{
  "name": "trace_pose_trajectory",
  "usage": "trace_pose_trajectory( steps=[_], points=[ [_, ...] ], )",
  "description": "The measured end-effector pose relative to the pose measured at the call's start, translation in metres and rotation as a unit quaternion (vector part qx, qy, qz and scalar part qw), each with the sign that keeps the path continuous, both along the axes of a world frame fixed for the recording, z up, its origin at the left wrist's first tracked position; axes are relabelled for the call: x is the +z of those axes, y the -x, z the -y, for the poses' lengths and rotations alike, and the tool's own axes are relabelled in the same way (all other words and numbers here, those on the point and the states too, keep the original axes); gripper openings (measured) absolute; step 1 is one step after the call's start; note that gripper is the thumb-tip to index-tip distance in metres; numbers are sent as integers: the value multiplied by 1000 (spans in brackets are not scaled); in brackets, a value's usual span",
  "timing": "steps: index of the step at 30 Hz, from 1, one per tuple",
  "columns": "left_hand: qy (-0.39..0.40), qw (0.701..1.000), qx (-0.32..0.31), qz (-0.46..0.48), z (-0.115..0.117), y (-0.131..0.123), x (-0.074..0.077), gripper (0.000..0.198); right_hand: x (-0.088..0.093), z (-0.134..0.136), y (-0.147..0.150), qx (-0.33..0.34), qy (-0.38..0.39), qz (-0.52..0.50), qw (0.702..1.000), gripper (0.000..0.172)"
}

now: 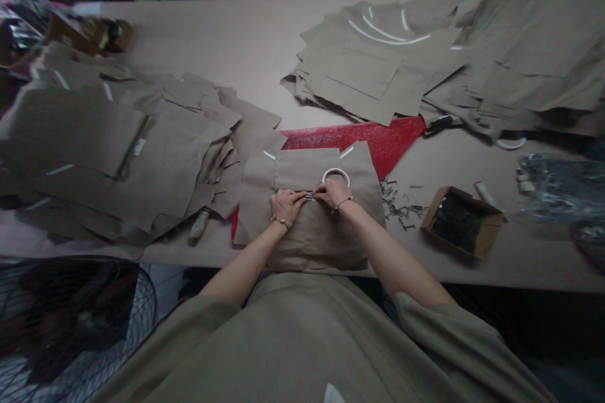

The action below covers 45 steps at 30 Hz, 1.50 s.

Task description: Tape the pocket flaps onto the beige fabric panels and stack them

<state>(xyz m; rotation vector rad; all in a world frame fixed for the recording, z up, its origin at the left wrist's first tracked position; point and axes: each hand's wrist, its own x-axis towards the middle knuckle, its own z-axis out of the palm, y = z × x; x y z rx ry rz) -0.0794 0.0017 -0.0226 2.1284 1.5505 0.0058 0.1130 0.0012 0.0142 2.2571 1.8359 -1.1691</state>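
A brown paper bag piece (312, 227) lies flat on the table right in front of me, over a red mat (378, 138). My left hand (286, 204) and my right hand (333, 192) rest on it side by side, fingers curled and pinching a small dark strip (309, 196) between them along a fold. A white tape roll (336, 174) sits just beyond my right hand. White handle ends (346, 152) show at the bag's top edge.
Heaps of brown paper pieces cover the left (118, 151) and the far right (449, 56) of the table. A small open cardboard box (460, 220) stands at the right, scraps (399, 201) beside it. A fan (70, 327) sits low at the left.
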Motion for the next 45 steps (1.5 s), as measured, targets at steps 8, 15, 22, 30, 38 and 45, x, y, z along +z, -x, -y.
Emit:
trace_pose_trajectory(
  steps=[8, 15, 22, 30, 38, 45],
  points=[
    [-18, 997, -73, -2, 1, -9, 14, 30, -9, 0, -1, 3, 4, -4, 1000, 23],
    [10, 996, -82, -15, -8, -18, 16, 21, -5, -1, -2, -2, 5, -5, 1000, 20],
    [29, 997, -60, 34, -14, -14, 5, 18, -7, -2, -4, 3, 1, 8, 1000, 21],
    [68, 996, -3, 62, -17, -16, 18, 22, -7, -3, -4, 7, 13, 19, 1000, 24],
    [95, 995, -21, -8, -24, -27, 26, 22, -22, -3, -7, 28, -8, 26, 999, 23],
    [148, 988, -7, -40, -36, -35, 33, 20, -15, -3, -5, 15, 4, 32, 999, 24]
  ],
)
